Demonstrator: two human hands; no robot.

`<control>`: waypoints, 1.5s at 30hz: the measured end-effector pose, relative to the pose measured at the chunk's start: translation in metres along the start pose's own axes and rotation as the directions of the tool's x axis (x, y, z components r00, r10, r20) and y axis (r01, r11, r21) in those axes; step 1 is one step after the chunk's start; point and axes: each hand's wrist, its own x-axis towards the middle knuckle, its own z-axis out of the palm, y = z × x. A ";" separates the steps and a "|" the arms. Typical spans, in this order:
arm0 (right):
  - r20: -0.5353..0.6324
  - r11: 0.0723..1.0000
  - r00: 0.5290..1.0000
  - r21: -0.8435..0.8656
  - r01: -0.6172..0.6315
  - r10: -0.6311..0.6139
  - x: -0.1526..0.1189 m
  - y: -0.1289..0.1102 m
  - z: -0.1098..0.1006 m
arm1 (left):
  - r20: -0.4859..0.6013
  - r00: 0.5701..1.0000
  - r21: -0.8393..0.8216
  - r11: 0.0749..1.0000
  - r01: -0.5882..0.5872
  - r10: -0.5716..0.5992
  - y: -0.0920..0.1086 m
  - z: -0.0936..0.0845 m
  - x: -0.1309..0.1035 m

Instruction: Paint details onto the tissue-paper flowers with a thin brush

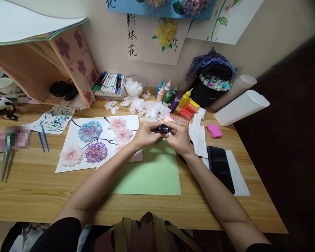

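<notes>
Above the far part of a light green sheet (152, 175), my two hands come together around a small black object with a shiny round end (163, 128). Its kind cannot be made out. My left hand (147, 134) is closed on its left side, thumb and fingers against it. From the right, my right hand (180, 139) grips it too, fingers curled. Left of the hands lies a white sheet (68, 137) bearing pink, blue and purple paper flowers and dark drawn branches. One pink flower is partly covered by my left forearm.
Torn white tissue pieces (154, 110), glue or paint bottles (168, 97) and a marker rack (109, 85) stand behind. To the right are a black palette (220, 168), a pink packet (214, 131) and a white container (241, 108). Blue brushes (43, 136) lie left.
</notes>
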 end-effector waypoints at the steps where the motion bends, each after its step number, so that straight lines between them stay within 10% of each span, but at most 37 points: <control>1: -0.003 1.000 1.000 0.004 0.004 -0.004 0.000 0.000 0.000 | -0.006 1.000 0.001 1.000 0.005 -0.005 0.000 0.000 0.000; 20: 0.035 0.999 0.999 0.044 0.004 -0.006 0.005 0.004 -0.001 | 0.000 0.999 -0.024 0.998 0.050 -0.050 -0.002 -0.001 0.002; 31: 0.213 0.997 0.974 0.031 0.068 -0.074 0.006 -0.005 -0.014 | 0.182 0.982 0.118 0.990 -0.073 0.051 0.001 -0.012 0.004; 45: 0.045 0.999 0.999 0.051 0.014 -0.016 0.000 -0.003 -0.010 | 0.206 0.977 -0.011 0.999 -0.044 0.045 -0.007 -0.007 0.001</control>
